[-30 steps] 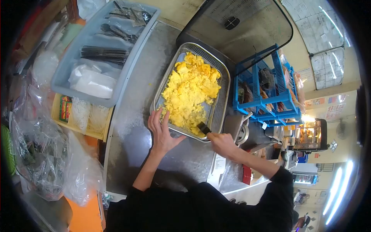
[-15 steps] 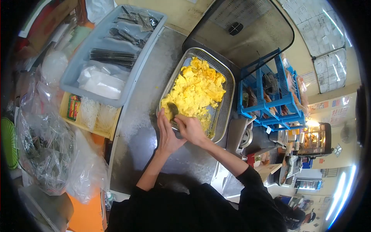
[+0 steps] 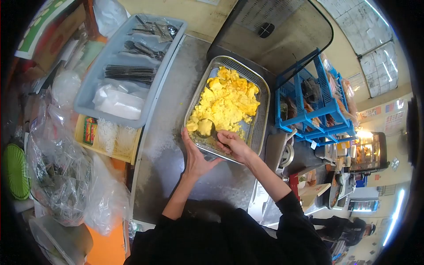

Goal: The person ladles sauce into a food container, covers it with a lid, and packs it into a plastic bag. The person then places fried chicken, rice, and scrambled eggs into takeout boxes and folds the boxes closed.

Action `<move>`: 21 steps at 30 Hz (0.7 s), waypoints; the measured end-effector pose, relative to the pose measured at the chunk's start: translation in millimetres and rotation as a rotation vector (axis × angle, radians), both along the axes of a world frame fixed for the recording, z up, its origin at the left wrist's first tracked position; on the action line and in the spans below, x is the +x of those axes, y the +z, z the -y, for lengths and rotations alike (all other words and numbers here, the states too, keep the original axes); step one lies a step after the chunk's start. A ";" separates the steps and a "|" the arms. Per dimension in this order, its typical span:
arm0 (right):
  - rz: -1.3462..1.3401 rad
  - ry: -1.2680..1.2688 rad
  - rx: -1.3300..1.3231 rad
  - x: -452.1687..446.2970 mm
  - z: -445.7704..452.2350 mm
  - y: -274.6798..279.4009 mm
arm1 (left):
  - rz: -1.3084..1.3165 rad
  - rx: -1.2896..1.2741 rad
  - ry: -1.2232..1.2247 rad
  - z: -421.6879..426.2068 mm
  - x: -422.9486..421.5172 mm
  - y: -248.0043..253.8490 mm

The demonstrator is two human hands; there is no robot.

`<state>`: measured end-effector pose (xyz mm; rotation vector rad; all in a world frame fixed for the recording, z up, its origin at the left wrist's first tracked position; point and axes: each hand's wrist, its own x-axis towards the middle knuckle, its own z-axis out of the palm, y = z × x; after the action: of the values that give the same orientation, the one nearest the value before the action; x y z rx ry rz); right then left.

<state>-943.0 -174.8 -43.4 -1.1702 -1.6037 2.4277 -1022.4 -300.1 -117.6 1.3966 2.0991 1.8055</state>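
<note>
A wire-mesh metal tray (image 3: 265, 104) holds a heap of yellow food like scrambled egg (image 3: 234, 98). My right hand (image 3: 234, 146) is closed around the short handle of a dark round spoon (image 3: 213, 130). Its bowl, with a yellow lump in it, is over the near left corner of the tray. My left hand (image 3: 195, 162) lies against the outside of that corner. Its fingers stretch up along the rim and the thumb is spread to the right, under the tray's near edge.
The tray rests on a metal counter (image 3: 161, 145). On the left stand a grey-blue divided bin (image 3: 152, 104) of cutlery and a yellow box (image 3: 132, 154). Plastic bags (image 3: 66, 176) lie beyond. A blue rack (image 3: 304, 117) stands at right. Another person (image 3: 344, 229) is far right.
My right hand has moved right and the spoon's bowl has turned, now showing yellow food in it. My left thumb has spread away from the fingers. The person at far right shows more fully.
</note>
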 end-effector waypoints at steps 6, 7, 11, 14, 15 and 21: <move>-0.053 -0.038 0.159 14.9 -11.3 -2.1 | -0.001 0.031 -0.002 -1.1 0.2 1.9; -0.070 -0.054 0.175 18.3 -11.7 -1.0 | -0.012 0.031 0.002 -1.3 0.0 2.2; -0.048 -0.109 0.249 31.5 -4.8 17.5 | 0.030 -0.008 0.025 -0.7 0.8 3.8; -0.051 -0.144 0.244 58.0 -4.2 35.7 | 0.125 -0.070 0.035 -2.0 5.6 11.4; -0.116 -0.089 0.213 77.0 -7.4 41.7 | 0.096 -0.084 0.059 -3.1 8.0 8.9; -0.122 -0.267 0.177 240.0 -28.1 121.7 | -0.018 0.054 0.025 -9.4 10.5 19.3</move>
<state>-703.0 -146.8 78.3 -1.1039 -1.4842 2.1029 -1011.9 -290.7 -98.3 1.4100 2.1009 1.8798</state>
